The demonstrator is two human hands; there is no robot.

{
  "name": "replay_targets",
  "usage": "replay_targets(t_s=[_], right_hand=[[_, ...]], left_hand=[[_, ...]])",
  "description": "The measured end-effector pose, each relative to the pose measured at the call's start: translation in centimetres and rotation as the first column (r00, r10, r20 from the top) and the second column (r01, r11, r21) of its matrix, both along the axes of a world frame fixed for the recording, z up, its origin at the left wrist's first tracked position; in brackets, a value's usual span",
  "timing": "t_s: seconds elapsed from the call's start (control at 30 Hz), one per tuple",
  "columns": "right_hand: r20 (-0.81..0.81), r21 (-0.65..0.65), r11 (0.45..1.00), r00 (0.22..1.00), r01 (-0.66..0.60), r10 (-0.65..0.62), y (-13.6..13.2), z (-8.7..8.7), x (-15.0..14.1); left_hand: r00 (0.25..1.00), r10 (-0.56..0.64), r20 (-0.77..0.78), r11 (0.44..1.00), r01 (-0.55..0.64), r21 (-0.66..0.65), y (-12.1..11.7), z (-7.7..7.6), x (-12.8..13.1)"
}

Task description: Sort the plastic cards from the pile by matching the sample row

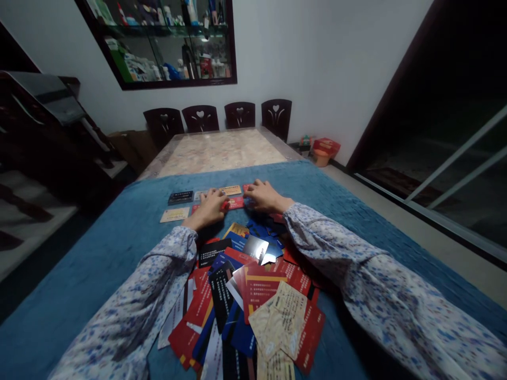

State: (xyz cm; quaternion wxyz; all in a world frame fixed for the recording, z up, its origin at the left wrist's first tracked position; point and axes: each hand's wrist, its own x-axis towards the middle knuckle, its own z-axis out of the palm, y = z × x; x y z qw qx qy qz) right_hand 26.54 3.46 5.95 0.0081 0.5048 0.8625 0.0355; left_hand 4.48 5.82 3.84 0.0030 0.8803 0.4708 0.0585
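My left hand [213,206] rests over the laid-out cards, fingers bent and apart, covering part of a red card [195,208] and a pale card [197,195]. Between my two hands lies another red card [235,203]; my left thumb side is at its left end. Fingers spread and bent, my right hand [266,196] touches its right end and partly hides a further red card [246,187] behind. A black card [180,197], a cream card [175,215] and a yellow-orange card [231,190] belong to the same two rows. Whether either hand pinches a card is hard to see.
A loose heap of red, blue, black and beige cards [261,287] spreads between my forearms. Blue cloth [328,211] covers the near part of the table, with its patterned top [225,150] showing beyond. Several dark chairs [200,119] stand at the far end.
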Motion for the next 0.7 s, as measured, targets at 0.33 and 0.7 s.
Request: replay_targets(t_s=[0.33, 0.7], right_hand=[[-0.094, 0.014, 0.999, 0.995, -0.034, 0.036, -4.3, -0.3, 1.7], [-0.150, 0.020, 0.997, 0.985, -0.080, 0.082, -7.8, -0.5, 3.3]], left_hand=[[0.980, -0.146, 0.136, 0.988, 0.152, -0.036, -2.1, 0.6, 1.5], [0.926, -0.303, 0.226, 0.893, 0.359, -0.272, -5.5, 1.7, 2.7]])
